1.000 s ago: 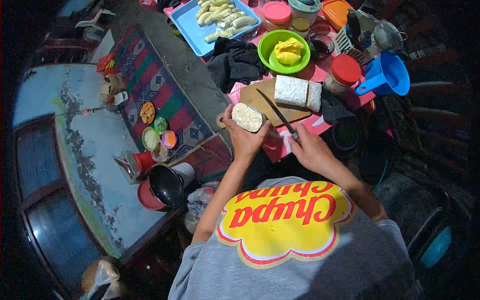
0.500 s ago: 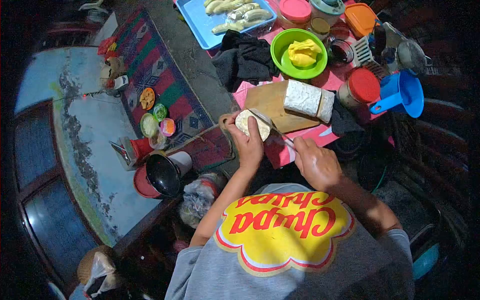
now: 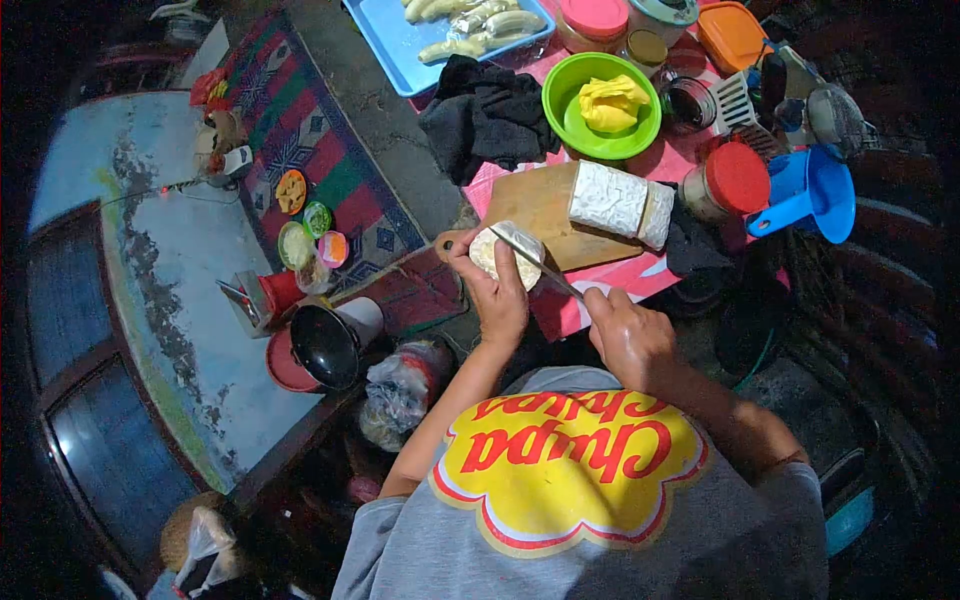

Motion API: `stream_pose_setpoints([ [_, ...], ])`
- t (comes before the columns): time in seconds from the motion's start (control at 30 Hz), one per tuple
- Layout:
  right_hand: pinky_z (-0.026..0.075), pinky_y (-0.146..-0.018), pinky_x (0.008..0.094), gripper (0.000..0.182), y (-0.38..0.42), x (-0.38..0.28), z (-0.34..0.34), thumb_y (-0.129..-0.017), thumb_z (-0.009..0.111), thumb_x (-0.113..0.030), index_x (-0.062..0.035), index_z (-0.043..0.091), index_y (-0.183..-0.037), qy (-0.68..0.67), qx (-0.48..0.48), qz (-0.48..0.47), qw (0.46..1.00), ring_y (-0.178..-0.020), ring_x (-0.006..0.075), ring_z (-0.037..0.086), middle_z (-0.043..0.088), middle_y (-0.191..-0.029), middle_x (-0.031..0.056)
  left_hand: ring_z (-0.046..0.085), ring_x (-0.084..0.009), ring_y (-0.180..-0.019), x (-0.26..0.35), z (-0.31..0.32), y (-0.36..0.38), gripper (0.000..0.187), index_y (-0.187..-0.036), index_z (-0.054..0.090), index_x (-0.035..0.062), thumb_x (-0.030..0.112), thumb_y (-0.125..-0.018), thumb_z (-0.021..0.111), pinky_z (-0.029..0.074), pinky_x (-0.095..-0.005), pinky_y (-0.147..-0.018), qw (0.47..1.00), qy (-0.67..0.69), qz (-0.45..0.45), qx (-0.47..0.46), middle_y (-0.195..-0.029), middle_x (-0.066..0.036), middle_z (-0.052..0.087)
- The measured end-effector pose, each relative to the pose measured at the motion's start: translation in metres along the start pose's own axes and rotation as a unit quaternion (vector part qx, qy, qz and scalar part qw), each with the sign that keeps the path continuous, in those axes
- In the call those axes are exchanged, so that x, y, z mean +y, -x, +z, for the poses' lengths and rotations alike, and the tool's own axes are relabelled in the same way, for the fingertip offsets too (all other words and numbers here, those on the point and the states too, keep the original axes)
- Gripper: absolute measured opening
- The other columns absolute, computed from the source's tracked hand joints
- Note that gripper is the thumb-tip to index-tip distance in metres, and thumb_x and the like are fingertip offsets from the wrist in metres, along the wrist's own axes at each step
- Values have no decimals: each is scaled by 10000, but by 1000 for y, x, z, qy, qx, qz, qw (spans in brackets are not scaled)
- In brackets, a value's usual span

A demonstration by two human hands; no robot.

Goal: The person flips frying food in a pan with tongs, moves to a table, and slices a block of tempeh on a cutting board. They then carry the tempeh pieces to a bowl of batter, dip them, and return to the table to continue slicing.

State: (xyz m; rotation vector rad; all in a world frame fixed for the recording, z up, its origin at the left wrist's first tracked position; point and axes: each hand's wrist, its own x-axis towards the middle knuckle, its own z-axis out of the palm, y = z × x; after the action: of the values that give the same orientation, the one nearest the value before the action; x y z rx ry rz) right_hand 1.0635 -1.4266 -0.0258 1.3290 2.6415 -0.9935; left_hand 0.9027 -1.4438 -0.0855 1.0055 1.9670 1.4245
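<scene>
- The left hand [image 3: 497,290] is closed around a pale, roundish block of tempeh [image 3: 505,256]; the fingers wrap it from below and the thumb presses on its left edge, so its flat cut face looks up.
- This piece is held in the air just at the near edge of the wooden cutting board [image 3: 535,205], not resting on it.
- The right hand [image 3: 628,338] is closed into a fist on the handle of a knife [image 3: 530,260] — the handle itself is hidden inside the fist.
- The blade goes up and to the left from the right hand and lies across the top face of the held piece; how deep it is in, I cannot tell.
- Both forearms come up from the bottom of the view and meet in front of the grey shirt [image 3: 570,500]; the two hands are near each other, joined only by the knife.
- On the board lies a bigger white rectangular block [image 3: 612,200], well apart from the hands.
- Behind the board stand a green bowl [image 3: 560,100] with something yellow in it, a black cloth [image 3: 485,115], a jar with a red lid [image 3: 735,178] and a blue scoop [image 3: 815,190].
</scene>
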Motion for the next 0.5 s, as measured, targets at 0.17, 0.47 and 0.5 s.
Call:
stream_pose_setpoints([
  [0.17, 459, -453, 408, 156, -5, 1, 3, -755, 473, -89, -45, 405, -889, -1, -28, 11, 1000, -593, 316, 582, 502, -727, 170, 376, -153, -924, -1, 0, 0, 262, -1045, 323, 36, 179, -864, 446, 310, -273, -835, 1000, -8, 9, 0, -1003, -81, 363],
  [0.47, 456, -416, 380, 161, -7, 5, 7, -746, 449, -73, -28, 401, -893, 27, -11, -5, 1000, -546, 306, 580, 507, -690, 178, 410, -120, -852, -15, -1, 0, 263, -1063, 321, 39, 182, -874, 436, 358, -248, -756, 1000, 9, -12, -5, -969, -66, 393],
  [0.5, 456, -416, 380, 161, -11, 6, 6, -746, 449, -73, -28, 401, -893, 25, -10, -4, 1000, -546, 306, 580, 507, -690, 178, 410, -120, -852, -21, -2, -2, 263, -1063, 321, 39, 182, -874, 436, 358, -248, -756, 1000, 7, -11, -7, -969, -66, 393],
])
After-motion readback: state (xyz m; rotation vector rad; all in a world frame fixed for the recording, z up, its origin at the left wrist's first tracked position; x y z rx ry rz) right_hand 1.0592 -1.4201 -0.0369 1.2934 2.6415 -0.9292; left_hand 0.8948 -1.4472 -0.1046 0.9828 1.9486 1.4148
